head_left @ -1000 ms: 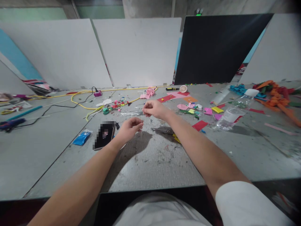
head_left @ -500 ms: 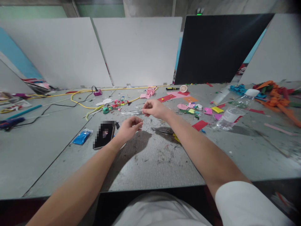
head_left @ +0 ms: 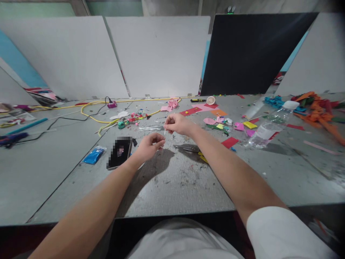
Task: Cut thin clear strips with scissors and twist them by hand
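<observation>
Over the middle of the grey table [head_left: 178, 187], my left hand [head_left: 151, 145] is pinched on the lower end of a thin pale strand [head_left: 165, 132]. My right hand [head_left: 176, 125], a little above and to the right, pinches the strand's upper end. Thin clear strips [head_left: 151, 128] lie on the table just left of my right hand. Scissors [head_left: 188, 148] with yellow handles rest partly under my right forearm. A phone [head_left: 118, 154] lies left of my left hand.
A blue packet [head_left: 93, 155] lies beside the phone. At the right stand a clear bottle [head_left: 265, 131] and a heap of orange strips [head_left: 314, 111]. Coloured scraps, a small cup [head_left: 210, 100] and a yellow cable [head_left: 87, 110] lie toward the back, before upright boards [head_left: 161, 57].
The pale strand between my fingertips now shows more clearly. Both hands have shifted very slightly to the right, still pinched. The view has tilted a little.
</observation>
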Available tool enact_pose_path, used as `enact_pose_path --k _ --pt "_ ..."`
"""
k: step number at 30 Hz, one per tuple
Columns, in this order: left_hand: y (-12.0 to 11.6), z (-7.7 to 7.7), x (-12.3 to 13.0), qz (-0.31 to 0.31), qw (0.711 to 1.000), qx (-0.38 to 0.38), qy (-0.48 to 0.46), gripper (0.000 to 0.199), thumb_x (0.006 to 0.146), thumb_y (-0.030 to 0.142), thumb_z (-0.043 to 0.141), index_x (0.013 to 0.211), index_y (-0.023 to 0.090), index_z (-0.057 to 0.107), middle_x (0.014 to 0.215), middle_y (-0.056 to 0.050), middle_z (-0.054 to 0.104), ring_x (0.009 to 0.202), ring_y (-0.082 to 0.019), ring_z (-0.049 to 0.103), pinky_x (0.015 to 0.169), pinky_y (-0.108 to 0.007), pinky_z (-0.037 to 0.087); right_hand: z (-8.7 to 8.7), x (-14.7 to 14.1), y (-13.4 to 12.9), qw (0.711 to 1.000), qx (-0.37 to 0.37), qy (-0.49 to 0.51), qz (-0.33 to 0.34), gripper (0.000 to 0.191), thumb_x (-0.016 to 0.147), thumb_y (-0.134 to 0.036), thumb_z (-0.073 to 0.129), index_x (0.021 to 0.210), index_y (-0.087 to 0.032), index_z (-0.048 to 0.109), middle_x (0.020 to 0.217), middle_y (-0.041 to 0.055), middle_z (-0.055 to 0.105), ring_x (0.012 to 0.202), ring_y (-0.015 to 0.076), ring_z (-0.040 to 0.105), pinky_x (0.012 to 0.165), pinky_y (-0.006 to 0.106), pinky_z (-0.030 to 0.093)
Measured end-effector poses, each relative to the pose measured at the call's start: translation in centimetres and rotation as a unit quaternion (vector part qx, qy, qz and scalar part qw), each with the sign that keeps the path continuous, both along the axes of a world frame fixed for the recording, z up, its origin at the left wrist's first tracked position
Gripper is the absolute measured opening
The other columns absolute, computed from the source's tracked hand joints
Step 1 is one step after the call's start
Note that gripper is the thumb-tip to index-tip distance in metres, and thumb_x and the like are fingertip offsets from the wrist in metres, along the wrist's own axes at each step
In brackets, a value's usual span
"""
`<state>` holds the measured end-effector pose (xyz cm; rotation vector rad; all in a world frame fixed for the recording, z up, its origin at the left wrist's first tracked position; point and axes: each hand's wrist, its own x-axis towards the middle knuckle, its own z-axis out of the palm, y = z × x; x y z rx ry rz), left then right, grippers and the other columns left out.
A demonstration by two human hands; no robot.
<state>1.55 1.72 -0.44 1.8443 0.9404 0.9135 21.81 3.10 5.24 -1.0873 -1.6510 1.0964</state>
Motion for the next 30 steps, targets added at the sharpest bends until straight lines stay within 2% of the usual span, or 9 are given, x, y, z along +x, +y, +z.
enact_pose_path --k 3,8,16,30 --pt "-0.09 0.16 0.12 0.005 1.000 -0.006 0.001 0.033 0.077 0.048 0.079 0.086 0.019 0.066 0.075 0.001 0.063 0.065 -0.015 0.063 0.061 -0.030 0.059 -0.11 -0.19 -0.07 1.000 -0.016 0.011 0.005 0.024 0.084 -0.001 0.071 0.076 -0.018 0.055 0.060 -0.0037 0.066 0.051 0.0086 0.061 0.051 0.019 0.049" --pt "-0.28 0.44 0.17 0.009 1.000 -0.016 -0.005 0.035 0.074 0.048 0.080 0.086 0.019 0.066 0.075 0.001 0.062 0.065 -0.014 0.062 0.062 -0.030 0.060 -0.12 -0.23 -0.19 1.000 -0.022 0.000 0.017 0.025 0.084 -0.001 0.073 0.078 -0.018 0.055 0.058 -0.0034 0.066 0.051 0.0100 0.062 0.050 0.020 0.050" --pt "0.08 0.14 0.16 0.024 0.999 -0.032 -0.024 0.040 0.071 0.051 0.084 0.084 0.018 0.066 0.077 0.000 0.063 0.069 -0.015 0.063 0.064 -0.031 0.061 -0.61 -0.44 0.26 0.999 -0.031 0.031 0.012 0.026 0.083 -0.002 0.076 0.079 -0.018 0.056 0.063 -0.0014 0.069 0.057 0.0116 0.068 0.057 0.022 0.058" --pt "-0.18 0.46 0.23 0.028 0.999 -0.034 -0.024 0.039 0.071 0.051 0.084 0.081 0.019 0.065 0.076 0.000 0.064 0.067 -0.015 0.063 0.066 -0.033 0.062 -0.91 -0.71 0.37 0.999 -0.027 0.038 -0.002 0.024 0.088 0.000 0.071 0.078 -0.018 0.056 0.062 -0.0014 0.068 0.054 0.0114 0.067 0.052 0.022 0.058"
